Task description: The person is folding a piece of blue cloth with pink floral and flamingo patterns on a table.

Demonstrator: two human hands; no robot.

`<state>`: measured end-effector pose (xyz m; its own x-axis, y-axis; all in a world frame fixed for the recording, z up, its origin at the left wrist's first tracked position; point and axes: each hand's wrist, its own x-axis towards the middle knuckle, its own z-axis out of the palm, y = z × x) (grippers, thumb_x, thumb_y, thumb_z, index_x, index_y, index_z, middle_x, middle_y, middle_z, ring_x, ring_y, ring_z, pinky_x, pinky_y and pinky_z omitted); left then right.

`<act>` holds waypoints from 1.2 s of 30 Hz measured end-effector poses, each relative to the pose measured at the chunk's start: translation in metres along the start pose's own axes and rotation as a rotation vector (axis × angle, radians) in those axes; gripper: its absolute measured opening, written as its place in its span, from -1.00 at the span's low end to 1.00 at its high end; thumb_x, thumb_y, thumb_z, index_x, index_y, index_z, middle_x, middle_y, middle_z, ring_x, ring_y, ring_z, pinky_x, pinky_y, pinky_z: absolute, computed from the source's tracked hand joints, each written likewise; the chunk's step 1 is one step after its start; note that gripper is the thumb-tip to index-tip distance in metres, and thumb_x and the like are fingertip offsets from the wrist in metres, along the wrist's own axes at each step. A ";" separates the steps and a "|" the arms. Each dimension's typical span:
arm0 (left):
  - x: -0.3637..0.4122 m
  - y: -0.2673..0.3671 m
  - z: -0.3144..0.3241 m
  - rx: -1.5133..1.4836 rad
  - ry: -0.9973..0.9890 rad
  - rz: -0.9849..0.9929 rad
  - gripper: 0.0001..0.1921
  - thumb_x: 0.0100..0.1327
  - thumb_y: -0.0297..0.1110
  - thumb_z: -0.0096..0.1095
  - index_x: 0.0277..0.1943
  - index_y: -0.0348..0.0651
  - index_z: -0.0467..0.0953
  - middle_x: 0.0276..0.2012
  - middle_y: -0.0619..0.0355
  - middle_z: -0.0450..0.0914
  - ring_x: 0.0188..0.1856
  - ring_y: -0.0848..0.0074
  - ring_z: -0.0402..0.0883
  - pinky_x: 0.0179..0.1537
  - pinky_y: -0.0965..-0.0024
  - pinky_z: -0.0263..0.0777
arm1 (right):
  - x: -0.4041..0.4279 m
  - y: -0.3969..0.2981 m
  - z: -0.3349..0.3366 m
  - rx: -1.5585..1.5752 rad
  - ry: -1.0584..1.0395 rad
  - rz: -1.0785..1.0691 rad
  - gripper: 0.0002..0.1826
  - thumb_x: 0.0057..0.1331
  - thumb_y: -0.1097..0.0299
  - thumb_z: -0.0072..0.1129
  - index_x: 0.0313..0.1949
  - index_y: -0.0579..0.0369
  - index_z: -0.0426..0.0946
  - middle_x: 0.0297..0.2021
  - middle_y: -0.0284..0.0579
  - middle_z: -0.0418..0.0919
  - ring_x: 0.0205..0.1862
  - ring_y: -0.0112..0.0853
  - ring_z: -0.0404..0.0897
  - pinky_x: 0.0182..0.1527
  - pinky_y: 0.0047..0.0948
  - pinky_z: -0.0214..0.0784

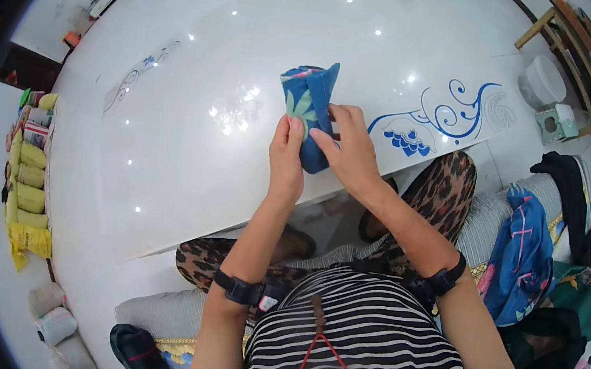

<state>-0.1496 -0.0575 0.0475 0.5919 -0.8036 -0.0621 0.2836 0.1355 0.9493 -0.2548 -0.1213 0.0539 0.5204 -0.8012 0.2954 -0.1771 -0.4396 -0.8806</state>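
Note:
A rolled blue cloth (pixel 317 96) with a pale green leaf print and a touch of pink at its top end is held up before me. My left hand (pixel 286 153) grips its left side, thumb laid over the printed face. On the right side, my right hand (pixel 352 150) pinches the roll between thumb and fingers. One corner of the fabric sticks up at the top right. Below the roll lies the glossy white table (pixel 195 144), decorated with a blue scroll and flower pattern (pixel 408 141).
Beside me on the striped sofa (pixel 481 224) lie a blue printed garment (pixel 522 256) and black clothing (pixel 566 184). A dark rolled cloth (pixel 139 353) rests at my left. Beyond are a white bucket (pixel 543 82), a small stool (pixel 556 124), a wooden stand (pixel 583 48) and several yellow bundles (pixel 32 180).

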 end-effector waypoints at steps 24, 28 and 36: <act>-0.024 0.039 -0.023 0.227 -0.228 -0.154 -0.51 0.31 -0.06 0.17 0.10 -0.30 0.42 -0.15 0.12 0.55 -0.14 0.57 0.50 -0.07 0.49 0.39 | 0.012 -0.027 -0.020 -0.172 0.189 -0.197 -0.78 0.28 0.42 0.05 -0.08 0.11 0.36 -0.23 -0.01 0.49 -0.31 -0.07 0.58 -0.33 -0.19 0.45; -0.027 0.044 -0.031 0.104 -0.284 -0.261 -0.45 0.32 -0.05 0.16 0.15 -0.37 0.40 -0.10 0.05 0.58 -0.16 0.54 0.59 -0.12 0.48 0.49 | 0.018 -0.023 -0.023 -0.072 0.062 -0.105 -0.83 0.34 0.37 -0.05 -0.17 0.18 0.42 -0.34 0.05 0.55 -0.31 -0.04 0.58 -0.31 -0.18 0.41; -0.028 0.045 -0.051 0.140 -0.359 -0.327 -0.41 0.30 -0.02 0.16 0.14 -0.43 0.39 -0.08 -0.02 0.59 -0.12 0.48 0.62 -0.09 0.47 0.51 | 0.009 -0.018 -0.017 0.138 -0.141 0.256 -0.79 0.32 0.41 -0.13 -0.18 0.20 0.49 -0.40 0.08 0.55 -0.33 -0.11 0.57 -0.23 -0.26 0.39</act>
<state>-0.1150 0.0003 0.0761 0.1854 -0.9428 -0.2770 0.2926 -0.2161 0.9315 -0.2612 -0.1277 0.0786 0.5859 -0.8103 0.0116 -0.2074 -0.1638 -0.9644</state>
